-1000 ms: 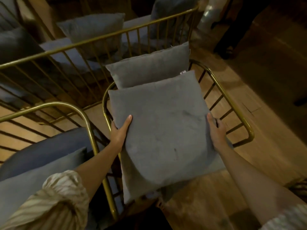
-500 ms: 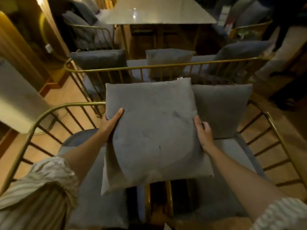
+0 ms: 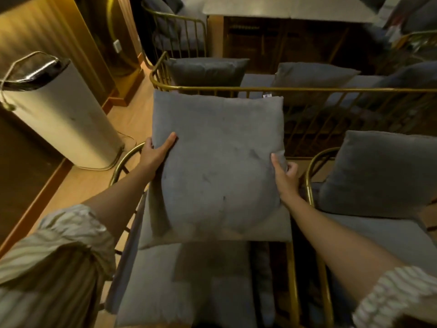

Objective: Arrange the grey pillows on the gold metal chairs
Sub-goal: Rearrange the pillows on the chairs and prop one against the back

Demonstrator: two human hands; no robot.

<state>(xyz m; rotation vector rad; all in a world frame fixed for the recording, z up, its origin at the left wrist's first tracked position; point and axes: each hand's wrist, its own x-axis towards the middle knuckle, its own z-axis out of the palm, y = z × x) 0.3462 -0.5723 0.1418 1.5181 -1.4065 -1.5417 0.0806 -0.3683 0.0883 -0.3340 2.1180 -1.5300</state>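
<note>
— Two hands are seen on one grey pillow [image 3: 217,166], which is held upright in the air above the seat cushion [image 3: 184,287] of the near gold chair [image 3: 123,162]. How is it gripped?

— The left hand [image 3: 155,153] is closed over the left edge, with the thumb laid on the front face. The right hand [image 3: 285,177] is pinched on the right edge, with the fingers curled behind it.

— How much of the task is judged to be done?

— A pillow [image 3: 383,176] is already set against the back of the right chair [image 3: 309,176], and three more are seen on the bench behind the gold rail [image 3: 331,89]. The held pillow is not yet placed, so at least this chair is left.

— Can any writing be read?

— A small white tag [image 3: 267,95] is seen at the top edge of the pillow, but its marks are too small to be read. No brand is seen elsewhere.
</note>
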